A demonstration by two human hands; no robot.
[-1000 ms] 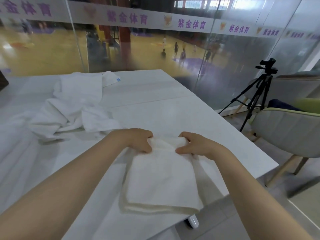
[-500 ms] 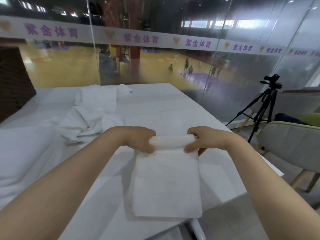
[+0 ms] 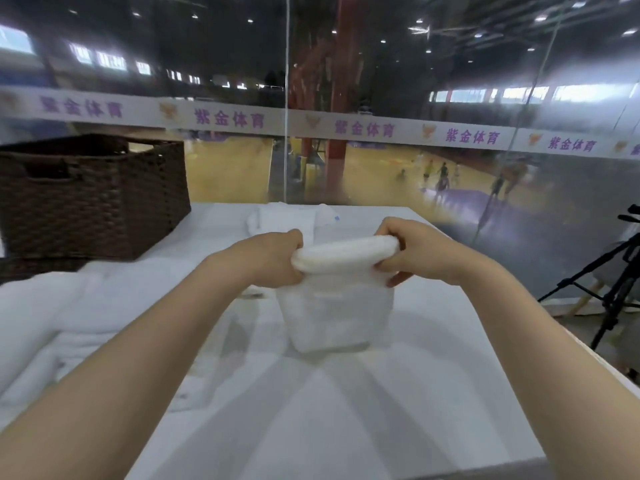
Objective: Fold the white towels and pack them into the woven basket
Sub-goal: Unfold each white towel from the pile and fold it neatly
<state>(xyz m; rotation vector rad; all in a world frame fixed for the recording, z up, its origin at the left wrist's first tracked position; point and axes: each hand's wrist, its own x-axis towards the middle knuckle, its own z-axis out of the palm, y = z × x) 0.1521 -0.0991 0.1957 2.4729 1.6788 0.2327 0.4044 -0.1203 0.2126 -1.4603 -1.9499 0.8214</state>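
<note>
A folded white towel (image 3: 341, 296) hangs above the white table (image 3: 363, 410), held up by its thick folded top edge, its lower part blurred and dangling just over the tabletop. Both forearms reach forward from the bottom corners of the view and converge on it. The left hand (image 3: 273, 261) grips the left end of the folded edge, fingers curled round the cloth with the knuckles facing the camera. The right hand (image 3: 415, 252) grips the right end, fingers wrapped over the top and thumb tucked underneath. More white towels (image 3: 52, 327) lie rumpled on the left side of the table, and another heap (image 3: 287, 220) sits further back, beyond the hands. The dark brown woven basket (image 3: 93, 199) stands on the table's far left, well apart from the held towel. A black tripod (image 3: 613, 289) stands on the floor to the right, off the table.
</note>
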